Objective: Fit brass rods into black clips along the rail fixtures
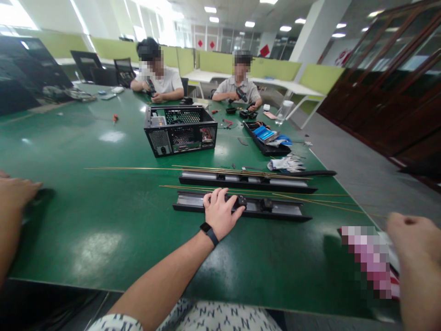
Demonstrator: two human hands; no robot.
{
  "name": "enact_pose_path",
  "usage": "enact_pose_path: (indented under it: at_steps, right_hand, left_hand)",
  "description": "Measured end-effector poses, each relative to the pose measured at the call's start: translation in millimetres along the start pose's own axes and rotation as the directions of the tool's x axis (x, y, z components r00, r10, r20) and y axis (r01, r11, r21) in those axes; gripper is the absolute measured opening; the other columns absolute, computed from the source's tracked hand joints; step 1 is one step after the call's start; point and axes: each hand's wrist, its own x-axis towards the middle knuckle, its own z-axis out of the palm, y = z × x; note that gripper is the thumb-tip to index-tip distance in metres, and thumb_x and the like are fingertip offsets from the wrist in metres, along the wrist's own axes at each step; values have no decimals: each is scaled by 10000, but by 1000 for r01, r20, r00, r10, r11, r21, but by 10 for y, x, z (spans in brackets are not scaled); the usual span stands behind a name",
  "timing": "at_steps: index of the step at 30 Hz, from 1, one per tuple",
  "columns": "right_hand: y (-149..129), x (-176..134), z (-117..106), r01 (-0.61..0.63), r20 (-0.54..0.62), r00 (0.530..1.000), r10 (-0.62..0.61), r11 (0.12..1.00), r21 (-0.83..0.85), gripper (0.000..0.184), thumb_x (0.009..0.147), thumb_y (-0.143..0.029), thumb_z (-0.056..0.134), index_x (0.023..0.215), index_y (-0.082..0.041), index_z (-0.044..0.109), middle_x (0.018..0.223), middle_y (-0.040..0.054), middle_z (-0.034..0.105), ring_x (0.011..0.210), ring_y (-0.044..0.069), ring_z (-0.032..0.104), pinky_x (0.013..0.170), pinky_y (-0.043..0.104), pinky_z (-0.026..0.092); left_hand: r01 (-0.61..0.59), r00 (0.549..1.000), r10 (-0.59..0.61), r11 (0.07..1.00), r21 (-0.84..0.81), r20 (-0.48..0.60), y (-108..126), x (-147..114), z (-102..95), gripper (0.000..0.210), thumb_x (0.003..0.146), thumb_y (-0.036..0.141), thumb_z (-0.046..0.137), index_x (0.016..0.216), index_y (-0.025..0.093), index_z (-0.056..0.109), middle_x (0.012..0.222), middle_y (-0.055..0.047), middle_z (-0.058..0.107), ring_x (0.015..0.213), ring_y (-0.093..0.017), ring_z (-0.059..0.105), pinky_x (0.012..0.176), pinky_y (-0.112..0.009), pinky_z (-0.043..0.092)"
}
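My left hand (222, 214), with a dark watch on its wrist, lies over the nearer black channel rail (289, 211). Its fingers and thumb grip a small black block (242, 201) in the rail, partly covered by the hand. Farther right in the same channel sits another black block (266, 204). Off at the right edge, my right hand (413, 236) is closed with the fingers curled. Thin brass-coloured rods (320, 202) run towards it from the rail; whether it pinches one is unclear. Behind lies a second channel rail (282, 184) with more rods along it.
A co-worker's blurred hand (17, 191) is at the left edge. An open computer case (181, 131) stands mid-table. Beyond are a black tray (272, 148) with blue items, white gloves (287, 163) and two seated people. A partly blurred pink-and-white item (368, 262) lies by my right hand.
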Motion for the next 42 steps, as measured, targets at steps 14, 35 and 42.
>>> enact_pose_path:
  at_steps: [14,35,42]
  right_hand:
    - [-1025,-825,-347,151,-87,986,-142,983,109,590,973,-460,336,1074,-68,766,902,260,714,865,325,615,686,383,325]
    - [-2181,-1920,-364,547,62,824,-564,819,174,667,1000,-549,276,897,-129,784,830,220,730,852,319,712,787,382,496]
    - [-2479,-2071,-292,572,262,726,-636,769,285,653,994,-555,294,949,-123,782,971,240,734,991,335,695,877,403,478]
  left_hand:
    - [-6,1000,6,1000,8,-7,7,-4,1,299,882,541,607,1078,342,715,1339,-63,601,1312,-303,444,1067,-517,258]
    - [-10,999,10,1000,0,-31,16,-6,-3,289,875,526,624,1068,334,720,1332,-75,608,1307,-308,452,1059,-521,268]
    - [-10,999,10,1000,0,-34,13,-11,-2,293,871,520,633,1080,333,718,1330,-78,607,1306,-307,450,1066,-523,267]
